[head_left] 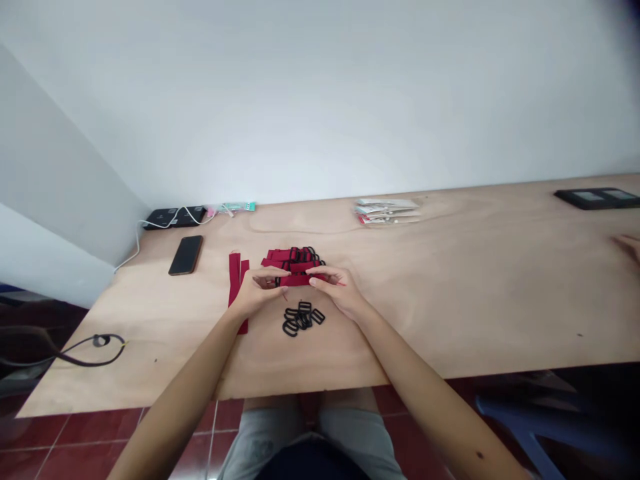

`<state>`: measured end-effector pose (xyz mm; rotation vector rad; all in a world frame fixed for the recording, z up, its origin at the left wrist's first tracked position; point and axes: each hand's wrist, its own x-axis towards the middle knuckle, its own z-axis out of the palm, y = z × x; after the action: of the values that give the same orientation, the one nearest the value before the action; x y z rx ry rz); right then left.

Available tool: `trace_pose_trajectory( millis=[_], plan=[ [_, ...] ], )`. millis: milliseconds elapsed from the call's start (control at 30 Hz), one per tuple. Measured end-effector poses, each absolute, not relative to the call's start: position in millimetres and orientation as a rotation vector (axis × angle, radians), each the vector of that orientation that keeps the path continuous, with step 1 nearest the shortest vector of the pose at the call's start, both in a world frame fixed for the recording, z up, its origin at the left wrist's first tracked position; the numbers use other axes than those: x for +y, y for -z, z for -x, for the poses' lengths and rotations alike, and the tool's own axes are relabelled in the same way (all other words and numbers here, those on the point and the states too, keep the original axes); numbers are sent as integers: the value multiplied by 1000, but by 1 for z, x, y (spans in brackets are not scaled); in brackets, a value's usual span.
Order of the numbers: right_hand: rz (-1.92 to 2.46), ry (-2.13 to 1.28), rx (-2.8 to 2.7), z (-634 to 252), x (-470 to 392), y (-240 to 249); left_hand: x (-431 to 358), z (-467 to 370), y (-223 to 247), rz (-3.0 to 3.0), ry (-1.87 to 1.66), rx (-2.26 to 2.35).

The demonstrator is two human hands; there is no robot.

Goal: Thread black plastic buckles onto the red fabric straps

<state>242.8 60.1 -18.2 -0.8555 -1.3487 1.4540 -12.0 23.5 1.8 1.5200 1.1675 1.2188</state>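
A short red strap (299, 281) lies across the front of a small stack of red straps (281, 255) fitted with black rings and sliders. My left hand (257, 288) is curled at the strap's left end, thumb below and fingers above it. At the other end, my right hand (337, 288) pinches the same strap between thumb and fingers. Just nearer than the hands is a loose heap of black sliders and hooks (303, 318). Longer red strips (235, 270) lie beside my left hand, partly hidden by my wrist.
A phone (186, 255) and black boxes with a white cable (174, 217) are at the left of the wooden table (475, 287). Plastic packets (387, 211) lie near the wall. A dark case (597, 198) and another person's hand (629, 245) are at right. A dark cable loop (95, 363) lies front left.
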Motion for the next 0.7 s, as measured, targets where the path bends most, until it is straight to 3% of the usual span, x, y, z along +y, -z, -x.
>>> trace_pose_trajectory(
  millis=[233, 433, 700],
  plan=[
    [895, -1386, -1303, -252, 69, 26, 27, 15, 1, -1231, -1407, 1153],
    [912, -1305, -1654, -250, 62, 27, 27, 8, -2, -754, -1460, 825],
    [721, -1133, -2072, -249, 60, 23, 24, 3, -5, -580, -1450, 722]
  ],
)
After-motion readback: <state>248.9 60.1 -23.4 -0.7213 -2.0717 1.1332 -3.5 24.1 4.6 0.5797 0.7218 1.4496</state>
